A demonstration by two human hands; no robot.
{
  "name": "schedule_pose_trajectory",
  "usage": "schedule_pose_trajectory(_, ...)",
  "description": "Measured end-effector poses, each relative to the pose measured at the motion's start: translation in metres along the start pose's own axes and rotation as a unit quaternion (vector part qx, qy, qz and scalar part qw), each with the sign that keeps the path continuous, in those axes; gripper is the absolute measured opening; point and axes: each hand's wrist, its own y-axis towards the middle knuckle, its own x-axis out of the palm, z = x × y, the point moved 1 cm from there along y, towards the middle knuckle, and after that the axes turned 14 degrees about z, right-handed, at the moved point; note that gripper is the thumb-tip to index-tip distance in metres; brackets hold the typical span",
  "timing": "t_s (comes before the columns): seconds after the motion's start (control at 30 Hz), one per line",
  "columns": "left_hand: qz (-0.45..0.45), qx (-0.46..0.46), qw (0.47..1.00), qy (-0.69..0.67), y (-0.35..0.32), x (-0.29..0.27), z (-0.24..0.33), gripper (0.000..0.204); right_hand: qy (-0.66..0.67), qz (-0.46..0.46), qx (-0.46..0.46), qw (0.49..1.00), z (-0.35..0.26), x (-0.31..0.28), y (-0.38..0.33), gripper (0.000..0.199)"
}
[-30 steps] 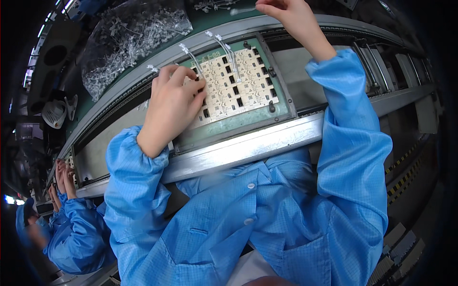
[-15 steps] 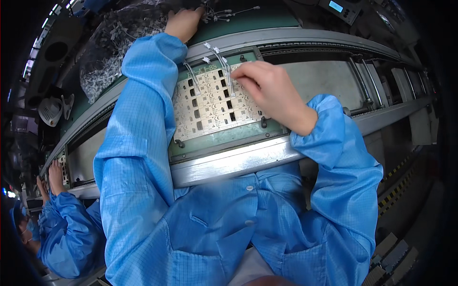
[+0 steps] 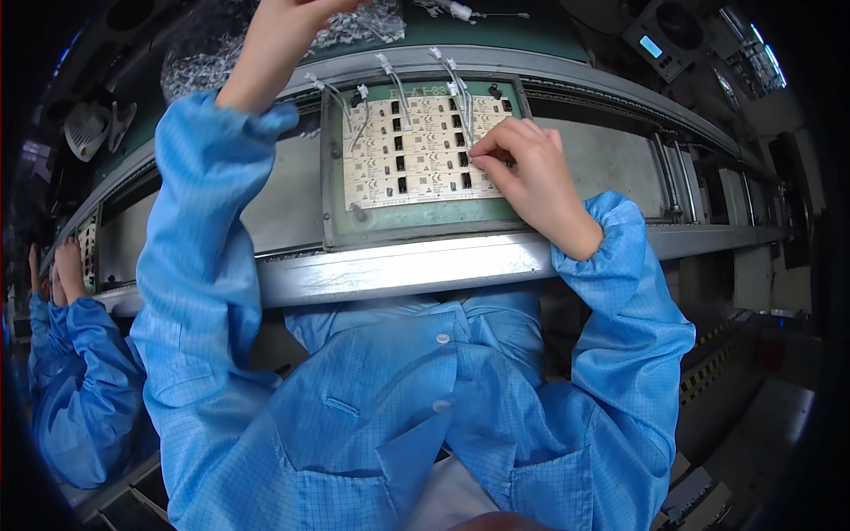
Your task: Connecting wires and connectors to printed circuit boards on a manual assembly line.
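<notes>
A panel of pale circuit boards (image 3: 425, 164) sits in a green fixture (image 3: 416, 217), with black parts standing in columns. Several white wire leads (image 3: 396, 84) with plugs hang over the panel's far edge. My right hand (image 3: 531, 168) is closed in a pinch low over the panel's right half, beside the lower end of a wire lead (image 3: 464, 106). Whatever lies between its fingertips is hidden. My left hand (image 3: 288, 40) is raised beyond the fixture's far left corner, near a clear bag of wire leads (image 3: 367, 26). The top edge cuts off its fingers.
A metal rail (image 3: 398, 273) runs along the near side of the conveyor, another rail (image 3: 522, 66) along the far side. Loose leads lie on the green bench (image 3: 531, 40) behind. At far left a co-worker's hands (image 3: 69, 270) are over another board. A device with a lit screen (image 3: 653, 49) stands back right.
The view has shifted, so the fixture shows more fully. My left hand has come away from the loose leads toward the left. My right hand has slid lower along the panel.
</notes>
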Motion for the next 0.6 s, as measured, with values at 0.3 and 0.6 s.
schedule_pose_trajectory(0.3,-0.034,-0.103,0.986,-0.13,-0.07,-0.075,-0.015,0.029,-0.038,-0.019,-0.027,0.999,-0.012,-0.005,0.001,0.003)
schedule_pose_trajectory(0.6,-0.017,-0.058,0.994,-0.09,-0.081,-0.081,-0.002,0.024,-0.08,-0.08,-0.093,0.989,-0.025,-0.018,0.003,0.013)
